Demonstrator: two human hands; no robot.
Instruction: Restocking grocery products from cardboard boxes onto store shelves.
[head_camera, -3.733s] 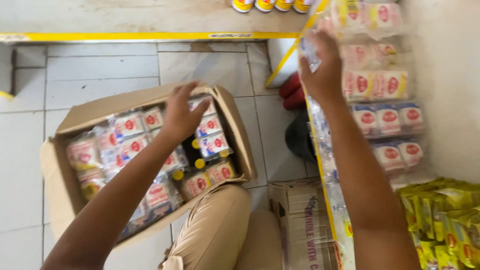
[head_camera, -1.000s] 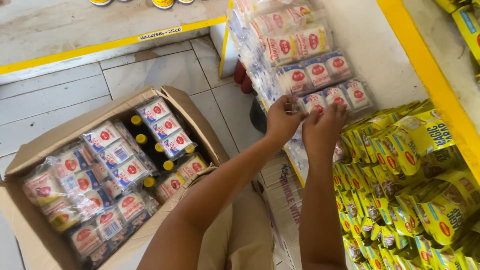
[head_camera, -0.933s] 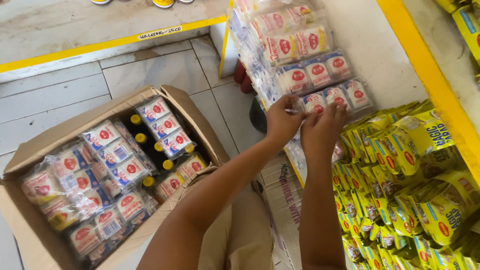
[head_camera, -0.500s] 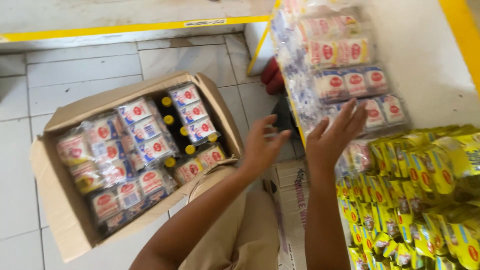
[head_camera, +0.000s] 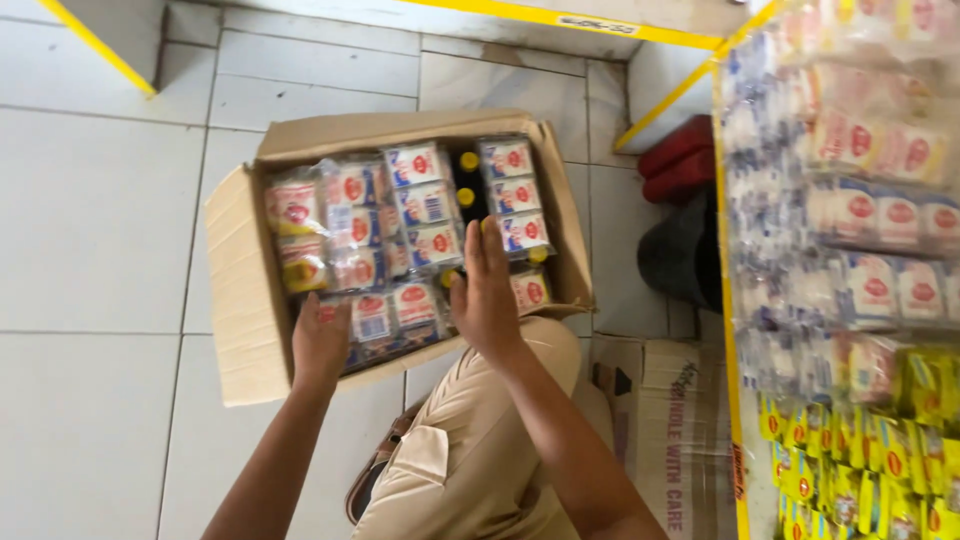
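An open cardboard box (head_camera: 240, 300) stands on the tiled floor, packed with clear packets (head_camera: 425, 205) that have red and blue labels, plus dark bottles with yellow caps (head_camera: 466, 178). My left hand (head_camera: 320, 340) is at the box's near edge, fingers down among the packets. My right hand (head_camera: 488, 290) reaches over the right side of the box, fingers spread above the packets, holding nothing that I can see. My knee in beige trousers (head_camera: 480, 440) is just below the box.
A shelf on the right holds rows of clear packets (head_camera: 870, 210) and yellow packets (head_camera: 850, 470) lower down. A flat cardboard carton (head_camera: 660, 420) lies beside my leg. A black bucket (head_camera: 680, 255) and red items (head_camera: 680, 160) sit by the shelf's yellow edge.
Both hands left the shelf packets on the right and came down to the box. The view swung left and down toward the floor.
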